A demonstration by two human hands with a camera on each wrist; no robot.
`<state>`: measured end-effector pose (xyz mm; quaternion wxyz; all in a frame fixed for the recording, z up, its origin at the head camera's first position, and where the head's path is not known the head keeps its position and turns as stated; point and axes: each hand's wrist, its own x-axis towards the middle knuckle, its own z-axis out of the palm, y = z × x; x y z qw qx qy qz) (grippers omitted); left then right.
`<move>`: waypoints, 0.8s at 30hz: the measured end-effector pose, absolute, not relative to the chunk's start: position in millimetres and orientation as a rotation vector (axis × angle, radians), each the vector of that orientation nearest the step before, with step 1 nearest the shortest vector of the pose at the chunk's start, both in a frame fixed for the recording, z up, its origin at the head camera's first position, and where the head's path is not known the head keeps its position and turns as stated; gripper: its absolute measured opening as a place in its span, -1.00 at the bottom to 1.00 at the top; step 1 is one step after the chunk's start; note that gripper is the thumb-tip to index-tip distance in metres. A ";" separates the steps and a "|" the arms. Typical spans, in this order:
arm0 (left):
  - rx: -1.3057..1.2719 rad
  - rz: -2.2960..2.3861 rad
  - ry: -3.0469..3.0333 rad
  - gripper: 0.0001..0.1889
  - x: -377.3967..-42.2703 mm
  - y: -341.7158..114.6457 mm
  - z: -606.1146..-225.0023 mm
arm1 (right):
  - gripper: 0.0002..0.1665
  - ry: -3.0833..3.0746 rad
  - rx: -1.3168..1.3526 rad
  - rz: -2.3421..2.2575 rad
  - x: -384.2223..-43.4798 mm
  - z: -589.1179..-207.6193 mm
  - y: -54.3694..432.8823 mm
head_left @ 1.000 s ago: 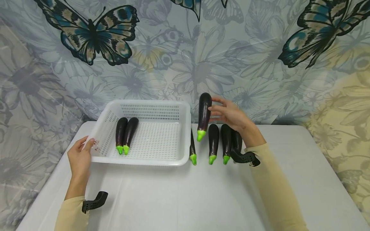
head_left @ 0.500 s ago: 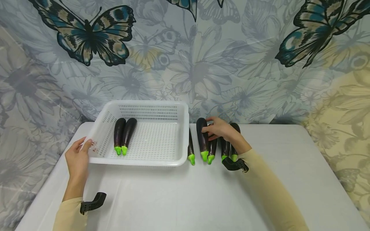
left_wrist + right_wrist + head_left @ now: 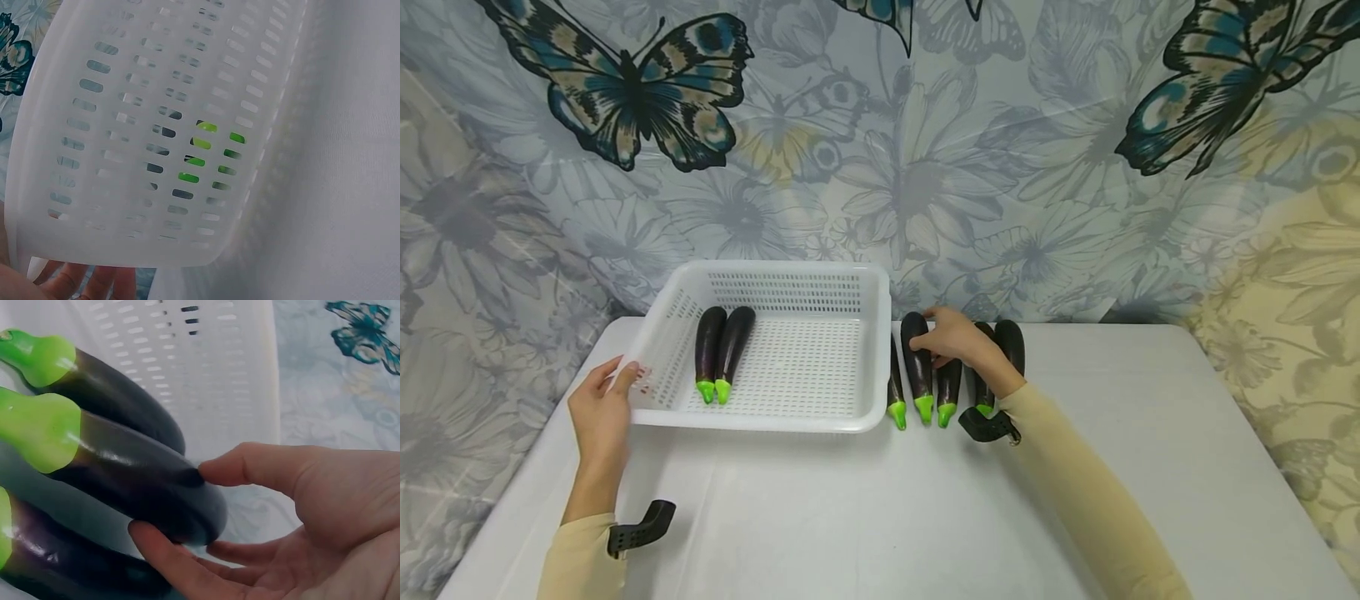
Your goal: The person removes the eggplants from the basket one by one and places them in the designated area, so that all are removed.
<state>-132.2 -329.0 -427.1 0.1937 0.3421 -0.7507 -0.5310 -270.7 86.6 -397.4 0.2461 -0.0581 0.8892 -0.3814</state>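
My left hand [image 3: 601, 408] grips the left end of a white perforated basket [image 3: 872, 400], its fingers under the rim in the left wrist view. Two dark eggplants, a left one [image 3: 709, 346] and a right one [image 3: 737, 343], lie side by side inside, green stem ends toward me. To the right of the basket, my right hand [image 3: 958, 340] holds another eggplant [image 3: 917, 358] between thumb and fingers near its rounded end, as the right wrist view shows. That eggplant lies between one beside the basket wall [image 3: 894, 387] and another partly under my hand [image 3: 949, 387].
Further right, two more eggplants, one [image 3: 984, 392] partly behind my wrist and one [image 3: 1011, 343], lie on the white-covered table [image 3: 865, 517]. A patterned butterfly cloth [image 3: 917, 183] hangs right behind the table. Black wrist mounts [image 3: 643, 529] sit on both sleeves.
My right hand has lowered the eggplant from above the row to the table, then shifted it slightly left toward the basket. The left hand stays on the basket.
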 end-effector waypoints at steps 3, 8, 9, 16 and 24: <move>0.963 -1.493 -2.099 -0.47 -132.2 -328.7 -426.0 | -0.14 2.496 -0.212 -0.939 -270.2 -395.5 81.6; 0.965 -1.514 -2.082 -0.47 -132.4 -328.1 -426.2 | -0.37 2.586 -0.291 -0.747 -269.1 -394.4 75.3; 0.964 -1.514 -2.083 -0.47 -132.3 -328.0 -426.3 | -0.46 2.589 -0.297 -0.722 -268.8 -394.7 74.6; 0.971 -1.500 -2.102 -0.47 -131.9 -327.1 -425.3 | -0.60 2.579 -0.295 -0.674 -268.0 -397.2 74.9; 0.981 -1.493 -2.103 -0.47 -131.9 -327.7 -425.3 | -0.23 2.580 -0.342 -0.714 -271.2 -391.4 77.0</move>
